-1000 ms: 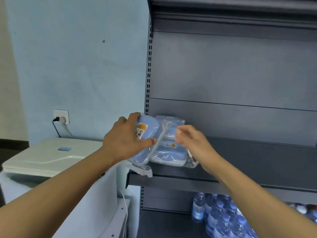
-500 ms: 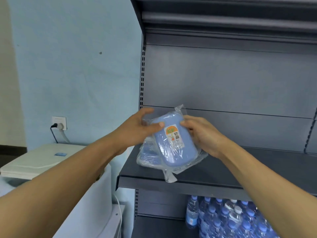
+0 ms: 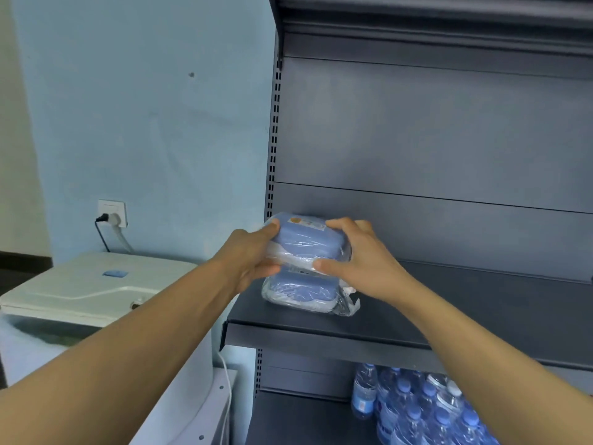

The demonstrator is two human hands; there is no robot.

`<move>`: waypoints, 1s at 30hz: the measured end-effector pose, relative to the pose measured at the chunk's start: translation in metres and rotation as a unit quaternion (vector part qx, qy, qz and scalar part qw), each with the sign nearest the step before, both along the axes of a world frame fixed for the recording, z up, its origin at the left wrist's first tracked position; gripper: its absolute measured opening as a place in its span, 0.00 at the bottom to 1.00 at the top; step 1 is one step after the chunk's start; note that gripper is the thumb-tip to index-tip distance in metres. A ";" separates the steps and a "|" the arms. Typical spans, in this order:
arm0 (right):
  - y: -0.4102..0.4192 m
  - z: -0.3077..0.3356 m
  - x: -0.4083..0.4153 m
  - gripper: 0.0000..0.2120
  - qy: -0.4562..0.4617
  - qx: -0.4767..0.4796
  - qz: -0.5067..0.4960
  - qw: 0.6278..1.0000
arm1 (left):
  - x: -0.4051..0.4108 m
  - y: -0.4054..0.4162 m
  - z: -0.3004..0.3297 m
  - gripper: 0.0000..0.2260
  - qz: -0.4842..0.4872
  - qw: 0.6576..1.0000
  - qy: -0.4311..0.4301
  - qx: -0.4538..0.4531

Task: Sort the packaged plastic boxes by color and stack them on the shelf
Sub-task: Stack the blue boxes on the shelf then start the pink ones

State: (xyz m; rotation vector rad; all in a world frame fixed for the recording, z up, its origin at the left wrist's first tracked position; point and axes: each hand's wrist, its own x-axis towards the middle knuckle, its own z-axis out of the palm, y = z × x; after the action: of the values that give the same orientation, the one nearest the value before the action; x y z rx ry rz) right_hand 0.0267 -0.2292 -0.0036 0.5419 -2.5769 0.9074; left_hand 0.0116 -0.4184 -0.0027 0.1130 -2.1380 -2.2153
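1. Hands meet at the left end of the dark grey shelf (image 3: 481, 319): the left hand (image 3: 250, 258) and the right hand (image 3: 359, 261) grip the upper blue box (image 3: 308, 240) from either side, fingers curled over its top and thumbs tucked under its near edge.
2. Wrapped in clear plastic, the upper blue box sits on top of the lower blue box (image 3: 298, 292), which lies flat on the shelf.
3. The stack stands near the shelf's left end, just inside the perforated upright (image 3: 272, 149), and set back a little from the front lip.
4. Loose wrap sticks out at the lower box's right corner, towards the front edge.
5. To the right of the stack the shelf board runs bare to the picture's edge; above it the back panel (image 3: 433, 139) rises well clear to the shelf overhead.
6. Below, water bottles (image 3: 426, 409) fill the lower shelf.
7. Left of the upright stand a white appliance (image 3: 96, 284) and a wall socket (image 3: 112, 213) with a plug in it.
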 end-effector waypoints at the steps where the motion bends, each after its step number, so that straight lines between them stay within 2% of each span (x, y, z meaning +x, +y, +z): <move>1: 0.003 -0.001 -0.007 0.30 -0.020 -0.016 0.002 1.000 | -0.002 -0.004 -0.004 0.20 -0.008 0.999 -0.009 -0.033; 3: 0.011 -0.009 -0.022 0.31 -0.042 -0.034 -0.004 0.999 | -0.008 -0.013 -0.012 0.17 -0.019 0.995 -0.015 -0.092; 8: 0.014 -0.033 -0.045 0.31 -0.090 -0.036 -0.006 0.995 | -0.022 -0.018 -0.035 0.11 -0.059 0.988 0.008 -0.145; 11: 0.010 -0.042 -0.051 0.32 -0.057 -0.018 -0.006 0.998 | -0.031 -0.018 -0.052 0.17 -0.091 0.983 0.015 -0.156; 14: 0.007 -0.052 -0.047 0.33 -0.047 0.009 -0.029 0.998 | -0.035 -0.016 -0.063 0.16 -0.096 0.978 0.046 -0.180; 17: 0.007 -0.058 -0.039 0.40 -0.079 0.032 -0.037 0.996 | -0.033 -0.013 -0.066 0.17 -0.077 0.962 0.069 -0.254; 20: 0.008 -0.059 -0.041 0.49 -0.067 0.078 -0.053 0.993 | -0.028 -0.011 -0.070 0.19 -0.071 0.935 0.093 -0.334; 25: 0.010 -0.052 -0.050 0.46 -0.060 0.074 -0.059 0.994 | -0.032 -0.008 -0.074 0.22 -0.051 0.904 0.115 -0.410; 30: 0.006 -0.057 -0.049 0.45 -0.058 0.068 -0.062 0.994 | -0.040 -0.008 -0.073 0.22 -0.050 0.900 0.112 -0.418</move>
State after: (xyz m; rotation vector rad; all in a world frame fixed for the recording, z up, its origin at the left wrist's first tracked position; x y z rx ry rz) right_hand -0.0224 -0.2230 -0.0608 0.3704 -2.7573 0.7469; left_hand -0.0286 -0.4269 -0.0754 -0.2822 -2.7546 -1.0832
